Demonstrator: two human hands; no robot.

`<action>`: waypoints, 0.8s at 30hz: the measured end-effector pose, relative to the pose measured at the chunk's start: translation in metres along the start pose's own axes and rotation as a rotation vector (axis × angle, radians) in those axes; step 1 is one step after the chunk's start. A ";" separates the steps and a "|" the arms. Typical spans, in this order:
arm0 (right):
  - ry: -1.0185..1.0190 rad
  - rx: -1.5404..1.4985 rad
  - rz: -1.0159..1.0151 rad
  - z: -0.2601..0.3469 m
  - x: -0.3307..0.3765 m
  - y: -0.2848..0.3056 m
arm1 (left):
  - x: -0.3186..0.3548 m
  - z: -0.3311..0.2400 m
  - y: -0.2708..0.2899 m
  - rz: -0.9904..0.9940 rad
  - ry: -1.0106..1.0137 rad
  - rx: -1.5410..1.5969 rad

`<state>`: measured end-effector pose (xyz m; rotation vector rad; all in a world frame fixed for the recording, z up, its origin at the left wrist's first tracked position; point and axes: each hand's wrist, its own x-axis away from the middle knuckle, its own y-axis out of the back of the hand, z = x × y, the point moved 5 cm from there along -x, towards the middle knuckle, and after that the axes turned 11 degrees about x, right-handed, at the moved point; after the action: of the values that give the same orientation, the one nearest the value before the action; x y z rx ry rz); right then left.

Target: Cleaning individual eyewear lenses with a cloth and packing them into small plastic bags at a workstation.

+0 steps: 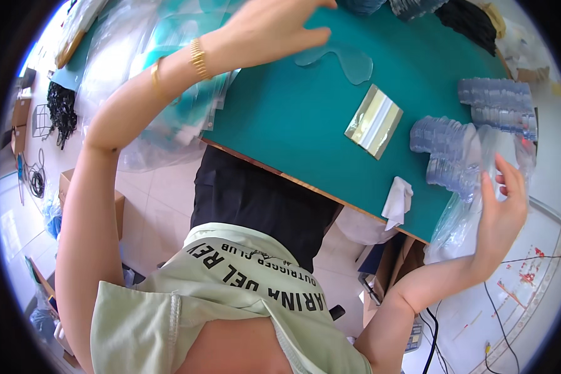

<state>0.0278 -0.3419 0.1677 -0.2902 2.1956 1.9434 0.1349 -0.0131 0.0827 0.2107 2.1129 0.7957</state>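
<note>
Head view, looking down over a seated person in a pale green shirt (230,293) and dark trousers (255,199) at a green worktop (293,118).

Nearest, at the worktop's near right corner, the right hand (502,209) is raised with its fingers spread wide and its palm turned toward a clear plastic bag (461,218) that hangs over the worktop edge; the fingertips lie against or just beside the bag's film, and a closed grip is not shown. Just left of the bag, a crumpled white cloth (397,202) rests on the worktop edge.

Farther in, stacks of clear plastic pieces (445,149) lie on the right side of the worktop, with a second group of the same stacks (498,103) beyond them. Left of these, a flat rectangular packet with shiny gold and clear stripes (374,120) lies alone on bare green surface.

Farthest, the left hand (274,31), with a gold bracelet (199,58) on the wrist, reaches across the worktop with fingers extended and open, holding nothing; it hovers at a curved transparent sheet (343,59) lying flat on the worktop, whether touching cannot be told. A heap of clear bags with teal contents (162,81) occupies the left edge of the worktop, under the forearm.
</note>
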 end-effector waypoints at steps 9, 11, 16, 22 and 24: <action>0.191 -0.643 0.200 0.170 0.054 -0.109 | 0.086 -0.031 0.001 0.158 0.527 0.259; 0.037 -0.564 0.023 0.142 0.070 -0.109 | 0.106 -0.030 -0.002 0.259 0.623 0.309; -0.305 -0.260 -0.079 0.061 0.114 -0.120 | 0.130 -0.044 -0.011 0.408 0.542 0.235; -0.385 -0.402 -0.044 0.065 0.124 -0.126 | 0.139 -0.041 -0.017 0.397 0.524 0.265; -0.372 -0.498 -0.057 0.095 0.110 -0.117 | 0.141 -0.040 -0.013 0.367 0.522 0.253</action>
<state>-0.0449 -0.2631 0.0148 -0.0492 1.4487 2.2692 0.0170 0.0161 -0.0008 0.5922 2.7187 0.8568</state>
